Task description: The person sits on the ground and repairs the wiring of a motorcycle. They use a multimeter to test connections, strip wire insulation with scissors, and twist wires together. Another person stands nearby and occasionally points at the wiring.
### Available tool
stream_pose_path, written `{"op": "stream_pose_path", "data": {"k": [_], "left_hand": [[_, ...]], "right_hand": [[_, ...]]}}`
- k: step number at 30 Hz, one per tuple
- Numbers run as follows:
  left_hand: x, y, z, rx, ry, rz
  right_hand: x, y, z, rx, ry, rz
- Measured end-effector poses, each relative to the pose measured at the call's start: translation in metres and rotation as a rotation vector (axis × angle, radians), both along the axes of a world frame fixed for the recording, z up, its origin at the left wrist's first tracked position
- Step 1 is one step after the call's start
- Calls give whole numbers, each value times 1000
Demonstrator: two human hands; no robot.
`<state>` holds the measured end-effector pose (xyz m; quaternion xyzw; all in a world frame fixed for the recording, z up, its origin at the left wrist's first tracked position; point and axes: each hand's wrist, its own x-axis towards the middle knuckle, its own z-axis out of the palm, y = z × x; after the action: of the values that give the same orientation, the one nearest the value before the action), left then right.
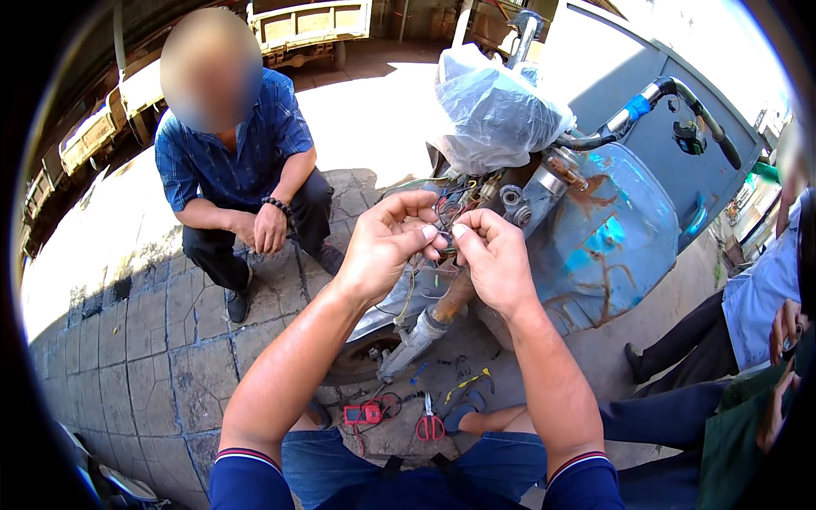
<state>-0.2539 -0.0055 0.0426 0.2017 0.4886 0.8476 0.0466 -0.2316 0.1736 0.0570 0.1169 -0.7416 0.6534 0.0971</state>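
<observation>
My left hand point(395, 251) and my right hand point(489, 255) meet over a tangle of coloured wires point(449, 194) at the front of a weathered blue-grey three-wheeled vehicle point(612, 238). Both hands have thumbs and fingers closed around thin wires, their tips close together. Just below them stand a rusty front fork point(442, 310) and the wheel point(361, 357). A plastic-wrapped bundle point(493, 110) sits above the wiring, and a bent handlebar point(697, 119) rises to the right.
A crouching person point(229, 170) in a blue shirt faces me at left; other people point(756, 297) are at right. On the pavement lie a red multimeter point(362, 414), red-handled scissors point(429, 425) and small loose parts. Trucks point(306, 25) stand behind.
</observation>
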Motion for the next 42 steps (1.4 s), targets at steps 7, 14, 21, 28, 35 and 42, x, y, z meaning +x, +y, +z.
{"op": "stream_pose_path", "data": {"k": [7,14,21,28,35,42], "left_hand": [[-2,5,-9,123,-119,40],[0,5,-7,0,-181,67],[-3,2,-7,36,-187,26],[-3,3,-2,47,-198,17],[-5,4,-6,56,-186,24],[-4,3,-4,22,-145,38]], "right_hand": [[1,-11,-18,-70,53,-23],[8,-19,-14,-65,54,-83],[12,-17,-12,1,34,-73],[6,-9,-4,659,733,-307],[-1,-5,-5,818,924,-317],[5,-15,-9,105,97,-56]]}}
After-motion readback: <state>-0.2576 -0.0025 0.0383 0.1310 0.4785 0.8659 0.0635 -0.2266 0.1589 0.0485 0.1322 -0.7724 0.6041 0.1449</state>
